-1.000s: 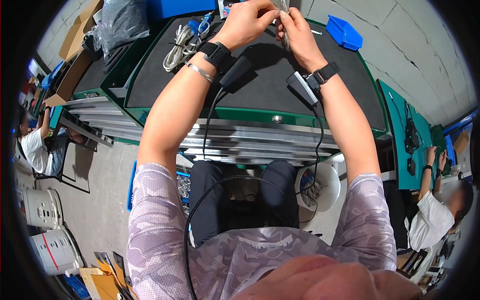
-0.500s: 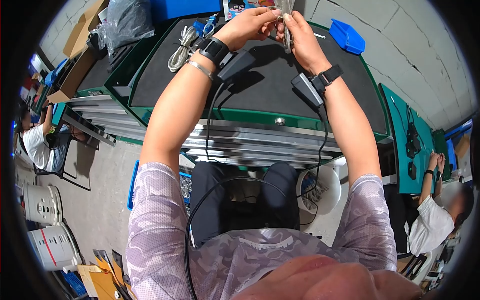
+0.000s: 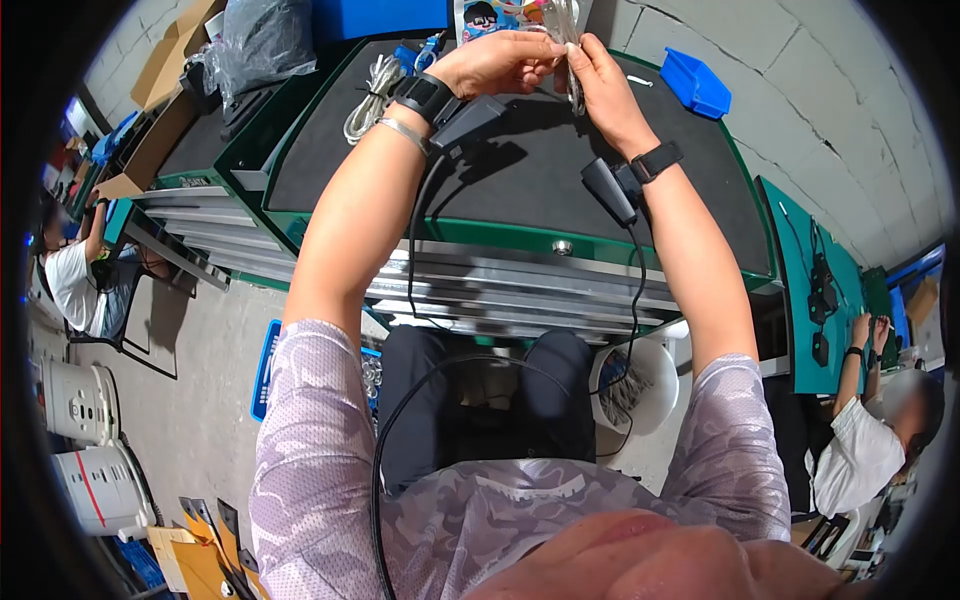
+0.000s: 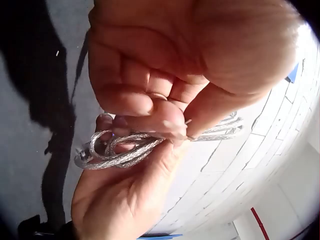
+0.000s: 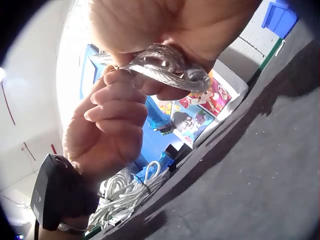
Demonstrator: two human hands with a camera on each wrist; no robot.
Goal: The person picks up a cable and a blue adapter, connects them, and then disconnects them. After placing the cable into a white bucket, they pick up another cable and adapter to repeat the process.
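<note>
A coiled silver braided cable (image 4: 125,157) is held up over the far side of the worktop. My right hand (image 3: 605,88) grips the bundle around its middle, with loops sticking out below the fingers in the head view. Thumb and index finger of my left hand (image 3: 505,62) pinch at the same spot on the coil, where a thin tie end (image 4: 188,121) pokes out. The other left fingers are curled in toward the palm. In the right wrist view the cable (image 5: 170,75) passes between both hands' fingertips.
Another bundled pale cable with blue plugs (image 3: 372,98) lies left on the dark worktop (image 3: 520,190). Behind the hands stands a colourful printed package (image 3: 490,18). A blue bin (image 3: 695,82) sits at the back right. A plastic-bagged item (image 3: 265,50) lies left. Two other people sit at side benches.
Both hands and the coil have come slightly nearer to me in the head view. My left hand has turned a little, its fingers still at the coil.
</note>
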